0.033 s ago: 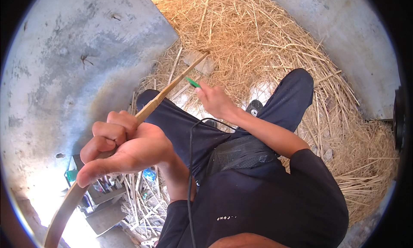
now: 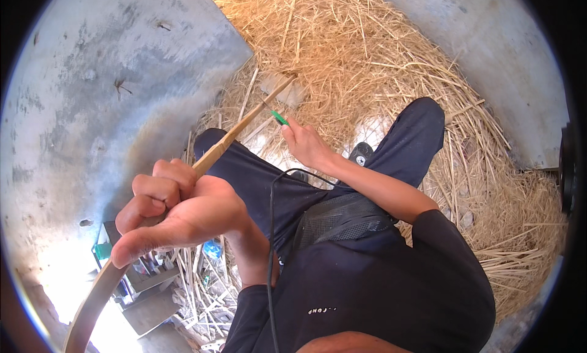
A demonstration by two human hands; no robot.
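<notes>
My left hand (image 2: 174, 200) is closed around a long pale strip of bamboo or wood (image 2: 238, 128). The strip runs slantwise from the lower left, through my fist, to a narrow far end over the straw. My right hand (image 2: 307, 146) grips a small knife (image 2: 279, 117) with a green handle. Its thin blade points up and left and meets or overlaps the strip's far part; whether it touches cannot be told. Most of the handle is hidden in my fingers.
Straw-like shavings (image 2: 342, 53) heap beyond my knees. A grey wall or slab (image 2: 92, 108) stands at left, another grey surface (image 2: 489, 59) at far right. A black cable (image 2: 271, 243) hangs over my front. Small items fill a holder (image 2: 150, 276) at lower left.
My right hand has shifted slightly right with the knife, and its thin blade now shows more plainly beside the strip. The left hand has hardly moved.
</notes>
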